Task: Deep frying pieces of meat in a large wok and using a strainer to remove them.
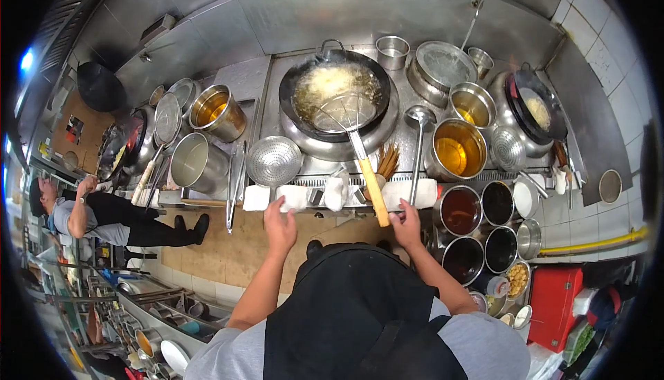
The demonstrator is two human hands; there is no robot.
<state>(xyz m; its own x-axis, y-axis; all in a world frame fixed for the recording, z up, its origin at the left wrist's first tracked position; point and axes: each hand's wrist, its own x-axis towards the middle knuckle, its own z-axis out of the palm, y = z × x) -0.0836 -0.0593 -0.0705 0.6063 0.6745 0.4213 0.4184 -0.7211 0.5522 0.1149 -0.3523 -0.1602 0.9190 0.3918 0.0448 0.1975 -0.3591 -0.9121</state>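
Note:
A black wok (290, 82) on the burner before me holds bubbling oil and pale food. A wire skimmer (346, 113) rests over the wok's near side, its wooden handle (374, 190) pointing towards me. My right hand (407, 227) is by the end of that handle and the lower end of a steel ladle (418, 146); whether it grips either I cannot tell. My left hand (280, 227) is at the handle of a perforated steel strainer (274, 161), fingers apart. White folded cloths (410, 192) and a bamboo brush (388, 162) lie along the stove's front edge.
Steel pots of amber oil (459, 152) stand right of the wok, others (218, 113) left. Pots of dark sauce (460, 210) stand at the near right. Another wok (544, 110) is farther right. At far left, a co-worker (98, 214) stands by a wok (111, 152). Tongs (236, 188) overhang the edge.

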